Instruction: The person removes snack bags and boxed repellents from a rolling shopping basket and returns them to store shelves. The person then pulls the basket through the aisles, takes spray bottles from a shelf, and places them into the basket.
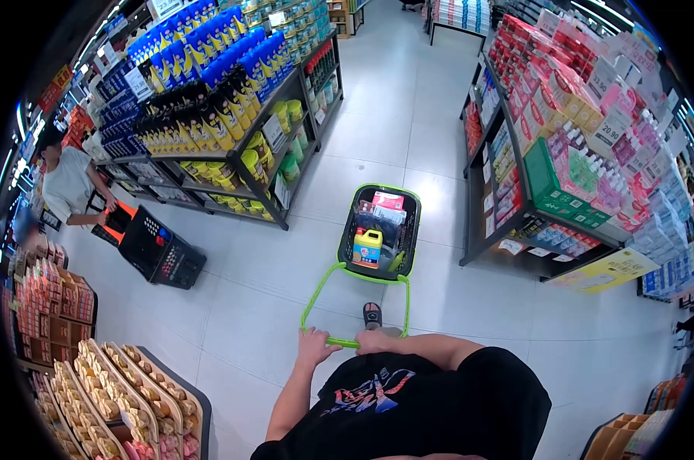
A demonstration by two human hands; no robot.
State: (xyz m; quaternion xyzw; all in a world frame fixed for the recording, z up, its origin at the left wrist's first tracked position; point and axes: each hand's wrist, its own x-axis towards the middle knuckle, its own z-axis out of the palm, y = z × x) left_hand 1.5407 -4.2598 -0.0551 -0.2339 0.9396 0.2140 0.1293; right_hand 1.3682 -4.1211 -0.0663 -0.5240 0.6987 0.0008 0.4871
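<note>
1. I have the green-rimmed cart (pixel 414 238) on the floor (pixel 286 257) ahead, a yellow jug (pixel 368 247) among goods inside.
2. My left hand (pixel 315 349) and right hand (pixel 374 341) are both curled around its green handle (pixel 343 342).
3. I judge the step in hand as steering; the next move calls for an even grip, keeping clear of the left shelves (pixel 232 158) and right shelves (pixel 525 205).

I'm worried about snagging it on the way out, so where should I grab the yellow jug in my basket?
Probably by the upper end of the yellow jug, which narrows above the labelled body and seems to form a grip. Come from above: the basket is open on top but walled around the sides.
</note>
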